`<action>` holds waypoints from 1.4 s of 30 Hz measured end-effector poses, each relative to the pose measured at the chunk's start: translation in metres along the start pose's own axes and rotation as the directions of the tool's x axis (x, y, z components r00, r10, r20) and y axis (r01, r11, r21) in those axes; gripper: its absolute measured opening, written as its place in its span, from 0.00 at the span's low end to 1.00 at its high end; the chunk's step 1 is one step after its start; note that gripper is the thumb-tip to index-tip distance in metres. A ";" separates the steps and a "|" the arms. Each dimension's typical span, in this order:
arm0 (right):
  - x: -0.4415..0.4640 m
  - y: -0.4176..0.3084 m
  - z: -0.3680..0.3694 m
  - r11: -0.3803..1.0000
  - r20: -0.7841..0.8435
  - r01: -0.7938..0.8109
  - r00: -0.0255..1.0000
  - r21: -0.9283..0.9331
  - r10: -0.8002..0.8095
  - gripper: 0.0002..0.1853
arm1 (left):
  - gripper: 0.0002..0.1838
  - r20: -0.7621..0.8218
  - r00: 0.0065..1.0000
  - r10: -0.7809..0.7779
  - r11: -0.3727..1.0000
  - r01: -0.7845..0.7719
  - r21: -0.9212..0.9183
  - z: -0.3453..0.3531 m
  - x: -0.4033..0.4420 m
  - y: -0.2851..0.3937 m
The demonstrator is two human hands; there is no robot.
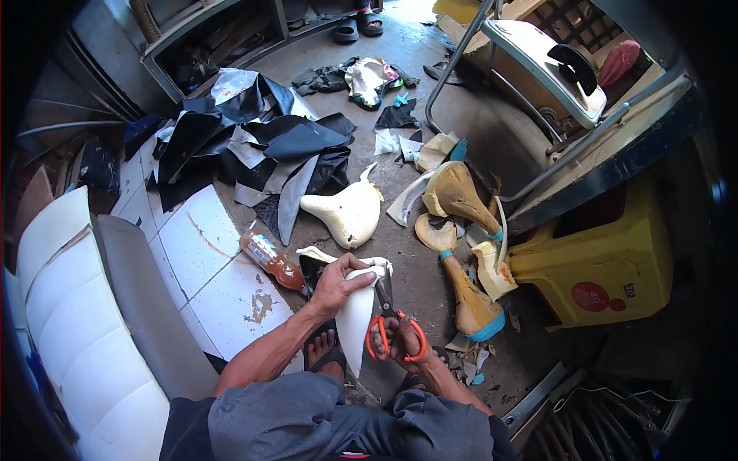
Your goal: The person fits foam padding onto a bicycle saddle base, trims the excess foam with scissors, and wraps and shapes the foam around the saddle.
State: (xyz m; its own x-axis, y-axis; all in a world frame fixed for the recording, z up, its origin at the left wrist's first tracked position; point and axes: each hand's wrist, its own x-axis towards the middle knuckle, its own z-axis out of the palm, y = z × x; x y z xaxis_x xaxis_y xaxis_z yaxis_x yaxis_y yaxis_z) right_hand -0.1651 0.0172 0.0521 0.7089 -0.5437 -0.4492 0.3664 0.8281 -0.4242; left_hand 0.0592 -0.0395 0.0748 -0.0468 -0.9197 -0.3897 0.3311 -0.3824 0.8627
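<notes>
My left hand [337, 289] grips a white, pointed piece [356, 319] near its upper end, the thumb lying across it. The piece hangs down between my knees, with its tip at the bottom. In my right hand [401, 342] are scissors with orange handles [417, 340], the fingers through the loops. Their dark blades point up at the right edge of the white piece, close to my left fingers. Whether the blades touch the material is hard to tell. Just beyond my hands lies a cream saddle-shaped foam [350, 215] on the floor.
Black and grey material scraps [269, 142] lie heaped at the upper left. A bottle [270, 260] is beside white tiles [231, 296]. Worn brown saddle shapes [469, 296] lie to the right, near a yellow plastic stool [607, 269]. A metal-framed chair [538, 69] stands behind; sandals [346, 31] are at the top.
</notes>
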 end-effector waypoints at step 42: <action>-0.016 -0.008 -0.023 0.969 -0.128 -0.017 0.992 -0.248 -0.016 0.33 | 0.10 0.299 0.954 0.014 0.993 -0.047 0.106 -0.026 -0.013 -0.032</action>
State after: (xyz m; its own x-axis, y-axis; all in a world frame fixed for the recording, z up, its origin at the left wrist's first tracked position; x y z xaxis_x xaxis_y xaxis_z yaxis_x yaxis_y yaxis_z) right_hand -0.1938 0.0163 0.0444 0.6200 -0.5697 -0.5395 0.1935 0.7774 -0.5985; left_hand 0.0738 -0.0131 0.0433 -0.3217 -0.9094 -0.2638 0.2312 -0.3456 0.9095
